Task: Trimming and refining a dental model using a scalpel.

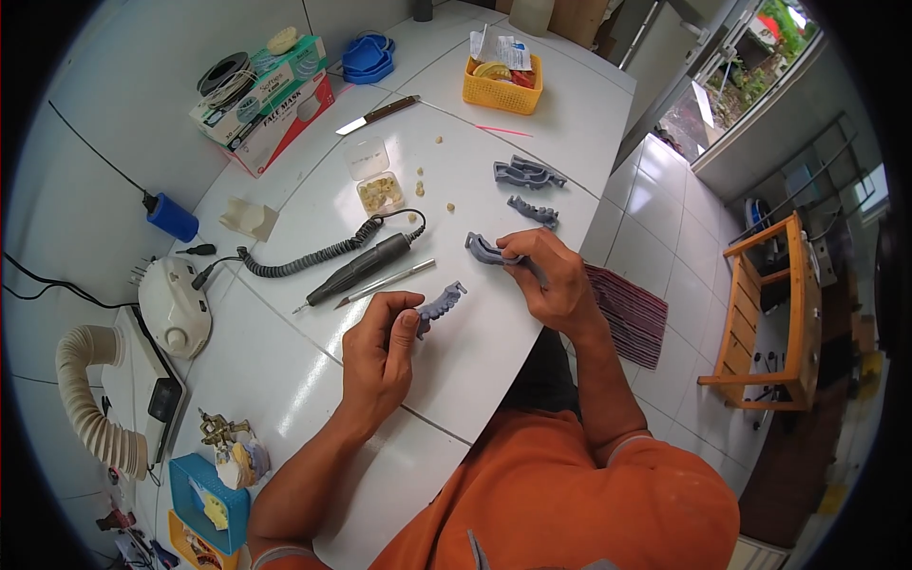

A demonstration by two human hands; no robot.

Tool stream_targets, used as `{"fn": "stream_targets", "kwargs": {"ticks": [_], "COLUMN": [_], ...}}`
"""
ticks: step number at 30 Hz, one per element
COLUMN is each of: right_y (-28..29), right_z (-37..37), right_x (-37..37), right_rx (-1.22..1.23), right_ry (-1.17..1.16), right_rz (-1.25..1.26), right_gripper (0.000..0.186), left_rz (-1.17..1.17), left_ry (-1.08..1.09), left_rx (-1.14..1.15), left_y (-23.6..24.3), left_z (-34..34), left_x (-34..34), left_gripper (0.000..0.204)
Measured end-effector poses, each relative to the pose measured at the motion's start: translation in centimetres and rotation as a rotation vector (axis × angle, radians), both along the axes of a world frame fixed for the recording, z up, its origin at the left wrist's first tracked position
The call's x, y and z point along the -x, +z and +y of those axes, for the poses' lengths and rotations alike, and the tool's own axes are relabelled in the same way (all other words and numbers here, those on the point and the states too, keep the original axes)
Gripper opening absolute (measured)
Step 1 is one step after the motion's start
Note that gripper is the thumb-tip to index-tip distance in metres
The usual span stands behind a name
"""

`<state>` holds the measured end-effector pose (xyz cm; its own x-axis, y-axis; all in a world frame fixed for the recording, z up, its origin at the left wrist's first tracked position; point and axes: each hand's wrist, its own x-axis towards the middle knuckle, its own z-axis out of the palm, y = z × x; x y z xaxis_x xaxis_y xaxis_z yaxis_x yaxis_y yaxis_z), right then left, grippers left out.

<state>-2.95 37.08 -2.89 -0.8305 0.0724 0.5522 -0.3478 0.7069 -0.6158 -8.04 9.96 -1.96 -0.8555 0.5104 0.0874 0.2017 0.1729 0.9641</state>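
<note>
My left hand (376, 347) pinches a grey dental arch model (443, 303) between thumb and fingers, its row of teeth showing. In my right hand (557, 283) is a curved grey dental model base (486, 250), gripped at its right end. The two pieces are held apart over the table's near edge. Beyond the right hand lie another grey base piece (528, 173) and a smaller grey tooth arch (534, 212). A black rotary handpiece (359, 269) and a slim silver craft knife (388, 283) rest just past my left hand.
A small clear box of tooth-like pieces (380, 194) lies with several loose ones beside it. Farther off are a wooden-handled knife (380, 114), a yellow basket (503, 93) and mask boxes (261, 109). A white control unit (175, 306) and ribbed hose (81, 389) stand left.
</note>
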Motion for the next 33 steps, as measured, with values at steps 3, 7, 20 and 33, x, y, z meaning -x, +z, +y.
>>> {"fn": "stream_targets", "kwargs": {"ticks": [3,7,20,33], "right_y": [0.9,0.4,2.0,1.2], "right_z": [-0.2,0.6,-0.1,-3.1], "right_x": [-0.5,-1.0,-2.6,-3.5], "right_rx": [0.148,0.554,1.039,0.789], "right_ry": [-0.038,0.008,0.324,0.473], "right_rz": [-0.115,-0.195,-0.424,-0.501], "right_gripper": [0.03,0.03,0.037,0.049], "left_rz": [0.008,0.105,0.379,0.418], "left_ry": [0.015,-0.025,-0.043,-0.204], "left_rx": [-0.06,0.079,0.127,0.06], "left_y": [-0.2,0.4,0.6,0.9], "left_z": [0.1,0.3,0.3,-0.6], "left_x": [0.0,0.0,-0.2,0.1], "left_gripper": [0.028,0.033,0.071,0.068]}}
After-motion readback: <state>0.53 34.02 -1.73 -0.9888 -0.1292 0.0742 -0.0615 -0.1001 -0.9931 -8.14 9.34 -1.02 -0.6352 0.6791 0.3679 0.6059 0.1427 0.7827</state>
